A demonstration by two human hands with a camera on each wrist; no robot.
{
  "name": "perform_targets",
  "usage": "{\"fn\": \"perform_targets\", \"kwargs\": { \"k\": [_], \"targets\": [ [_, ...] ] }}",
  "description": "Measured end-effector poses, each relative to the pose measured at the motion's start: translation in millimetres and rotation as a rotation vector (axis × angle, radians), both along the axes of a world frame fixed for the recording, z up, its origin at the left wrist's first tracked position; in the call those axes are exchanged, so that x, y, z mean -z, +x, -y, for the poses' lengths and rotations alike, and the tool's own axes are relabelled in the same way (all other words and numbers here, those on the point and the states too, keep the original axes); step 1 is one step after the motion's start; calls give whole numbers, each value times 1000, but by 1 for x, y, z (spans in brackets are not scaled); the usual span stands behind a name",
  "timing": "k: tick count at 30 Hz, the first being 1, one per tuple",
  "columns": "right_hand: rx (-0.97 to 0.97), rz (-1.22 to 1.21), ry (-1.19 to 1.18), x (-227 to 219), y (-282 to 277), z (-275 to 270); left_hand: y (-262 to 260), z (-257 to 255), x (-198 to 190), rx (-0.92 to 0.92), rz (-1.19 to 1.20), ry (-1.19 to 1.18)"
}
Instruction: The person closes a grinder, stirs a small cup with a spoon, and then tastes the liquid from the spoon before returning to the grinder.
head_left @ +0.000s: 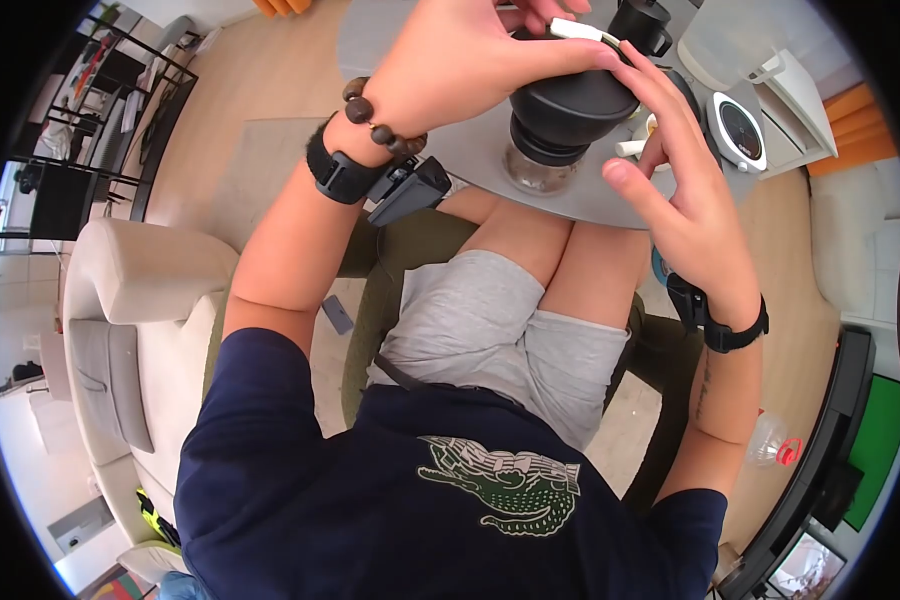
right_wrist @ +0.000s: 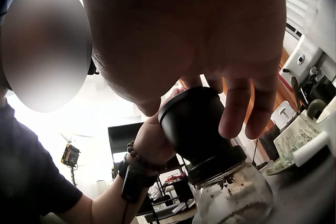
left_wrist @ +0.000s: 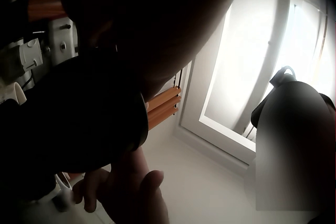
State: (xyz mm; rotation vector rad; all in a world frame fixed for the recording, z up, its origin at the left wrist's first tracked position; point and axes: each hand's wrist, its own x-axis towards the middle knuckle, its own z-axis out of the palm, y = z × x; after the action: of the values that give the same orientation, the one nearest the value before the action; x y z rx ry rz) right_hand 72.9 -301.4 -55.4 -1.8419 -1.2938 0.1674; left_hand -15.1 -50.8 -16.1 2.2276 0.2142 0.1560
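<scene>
A manual coffee grinder (head_left: 570,110) stands upright near the front edge of the grey table (head_left: 460,155). Its black hopper sits on a glass jar (right_wrist: 236,195) with brown grounds inside. My left hand (head_left: 470,60) grips the hopper, thumb along its rim. Over the top lies a white piece (head_left: 575,30), partly covered by fingers. To the right of the hopper is my right hand (head_left: 690,165), its fingers stretched up to the rim and its thumb apart. In the left wrist view, the hopper (left_wrist: 89,113) is a dark shape with the right hand (left_wrist: 139,192) below it.
A white round-dial scale (head_left: 738,132) is at the table's right, with a clear plastic container (head_left: 715,45) and a black mug (head_left: 640,25) farther back. A white handle (head_left: 630,148) juts out near the grinder. A plastic bottle (head_left: 770,440) lies on the floor.
</scene>
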Motion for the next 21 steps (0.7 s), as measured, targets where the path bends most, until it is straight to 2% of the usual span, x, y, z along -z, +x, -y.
{"fn": "perform_targets", "kwargs": {
  "k": [2, 3, 5, 6, 8, 9, 11, 15, 17, 18, 20, 21],
  "targets": [
    [45, 110, 107, 9, 3, -7, 0, 2, 0, 87, 189, -32],
    [43, 111, 103, 11, 2, -10, 3, 2, 3, 85, 190, -36],
    [140, 120, 93, 17, -2, -15, 9, 5, 12, 159, 422, -91],
    [142, 121, 88, 21, -2, -18, 9, 5, 13, 160, 422, -96],
    [192, 227, 167, 29, -1, -24, 7, 5, 15, 273, 596, -64],
    [190, 225, 163, 29, 0, -25, 13, 1, 19, 271, 594, -68],
    [217, 342, 145, 31, 1, -25, 28, -10, 31, 378, 607, -169],
    [223, 339, 198, 35, 5, -31, 41, -16, 42, 473, 646, -227],
    [245, 355, 282, 40, 13, -31, 44, -13, 47, 613, 618, -469],
    [246, 355, 277, 41, 16, -31, 36, -8, 36, 613, 618, -474],
    [250, 330, 284, 41, 20, -28, 16, -2, 15, 533, 538, -262],
    [252, 330, 283, 39, 22, -26, 17, -3, 17, 536, 538, -264]
  ]
}}
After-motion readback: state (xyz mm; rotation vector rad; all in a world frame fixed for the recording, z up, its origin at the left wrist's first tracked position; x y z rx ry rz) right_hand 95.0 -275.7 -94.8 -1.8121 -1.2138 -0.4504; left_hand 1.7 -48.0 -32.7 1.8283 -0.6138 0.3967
